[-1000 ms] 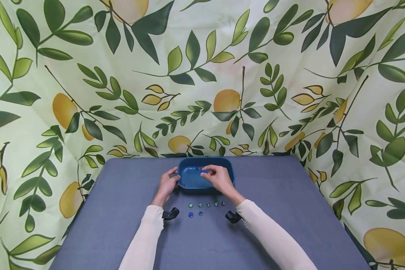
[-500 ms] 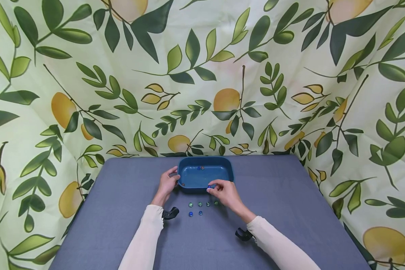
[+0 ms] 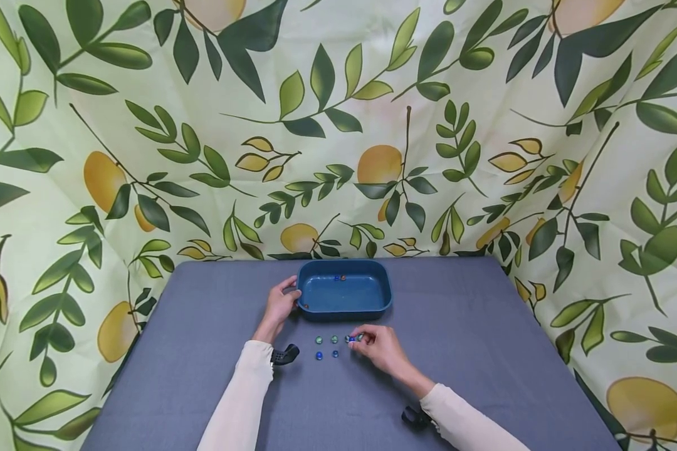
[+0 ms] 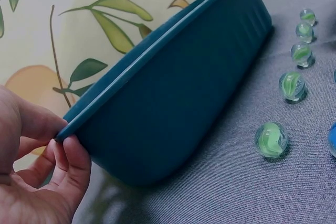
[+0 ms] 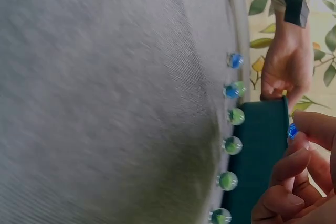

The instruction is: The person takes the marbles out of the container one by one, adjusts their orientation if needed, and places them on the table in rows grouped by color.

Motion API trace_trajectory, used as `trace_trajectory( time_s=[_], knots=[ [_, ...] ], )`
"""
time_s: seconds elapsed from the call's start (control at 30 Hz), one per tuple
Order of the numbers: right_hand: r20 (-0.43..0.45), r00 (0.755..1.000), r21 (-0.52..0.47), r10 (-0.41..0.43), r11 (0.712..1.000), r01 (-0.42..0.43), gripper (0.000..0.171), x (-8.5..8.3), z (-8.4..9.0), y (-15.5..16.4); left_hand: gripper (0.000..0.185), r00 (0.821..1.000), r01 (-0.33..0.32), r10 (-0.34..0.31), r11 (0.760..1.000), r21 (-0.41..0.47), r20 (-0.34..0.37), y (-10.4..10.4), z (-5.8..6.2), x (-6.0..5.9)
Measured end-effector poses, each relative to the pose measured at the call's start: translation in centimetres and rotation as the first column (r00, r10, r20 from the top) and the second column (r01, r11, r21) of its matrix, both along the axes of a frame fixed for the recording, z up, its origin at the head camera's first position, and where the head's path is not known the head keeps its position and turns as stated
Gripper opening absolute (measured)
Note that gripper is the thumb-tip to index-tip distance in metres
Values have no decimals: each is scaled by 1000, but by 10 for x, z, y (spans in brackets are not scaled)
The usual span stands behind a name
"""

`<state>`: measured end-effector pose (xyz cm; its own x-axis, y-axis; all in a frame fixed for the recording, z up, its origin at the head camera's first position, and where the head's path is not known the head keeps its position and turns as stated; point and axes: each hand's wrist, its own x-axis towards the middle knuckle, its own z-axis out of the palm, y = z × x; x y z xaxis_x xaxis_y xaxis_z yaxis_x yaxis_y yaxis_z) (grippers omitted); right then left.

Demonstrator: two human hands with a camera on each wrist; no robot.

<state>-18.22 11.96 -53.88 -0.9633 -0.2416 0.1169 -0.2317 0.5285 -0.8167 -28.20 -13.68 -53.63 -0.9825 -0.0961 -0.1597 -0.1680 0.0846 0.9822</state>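
A dark blue tray [image 3: 379, 299] sits on the grey table with a few marbles [image 3: 340, 277] at its far wall. My left hand [image 3: 289, 295] grips the tray's left rim, thumb inside and fingers [image 4: 73, 156] against the outer wall. Just in front of the tray, my right hand [image 3: 355, 338] pinches a blue marble [image 5: 293, 130] between its fingertips, low over a row of green marbles [image 3: 326, 339]. The same green marbles [image 4: 292, 85] show in the left wrist view. Two blue marbles [image 3: 326, 355] lie closer to me.
The grey table [image 3: 485, 351] is edged at the back and both sides by a leaf-and-lemon patterned cloth [image 3: 338, 125]. Black wrist camera mounts [image 3: 284, 355] sit on both cream sleeves.
My right hand has come out of the tray with the blue marble and moved down to the row of marbles on the table. The left hand has stayed on the rim.
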Motion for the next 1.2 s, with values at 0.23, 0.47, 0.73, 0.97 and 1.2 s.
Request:
trace_trajectory(
  time_s=[0.23,0.47,0.73,0.97,1.2],
  knots=[
    [24,1000,57,-4,998,2,10,6,-12,-1,49,1000,-5,5,1000,-8,4,1,2,1],
    [5,1000,159,-15,987,14,11,7,-19,-4,49,1000,-5,5,1000,-6,5,0,3,2],
    [-6,1000,205,-8,979,9,10,6,-24,-9,50,1000,-5,5,1000,-17,17,0,2,2],
    [-17,1000,209,-6,978,9,10,5,-26,-9,50,1000,-8,9,1000,-19,16,1,2,1],
    [-23,1000,222,-13,975,18,11,3,-28,-9,50,1000,-9,10,1000,-13,17,1,1,0]
  ],
)
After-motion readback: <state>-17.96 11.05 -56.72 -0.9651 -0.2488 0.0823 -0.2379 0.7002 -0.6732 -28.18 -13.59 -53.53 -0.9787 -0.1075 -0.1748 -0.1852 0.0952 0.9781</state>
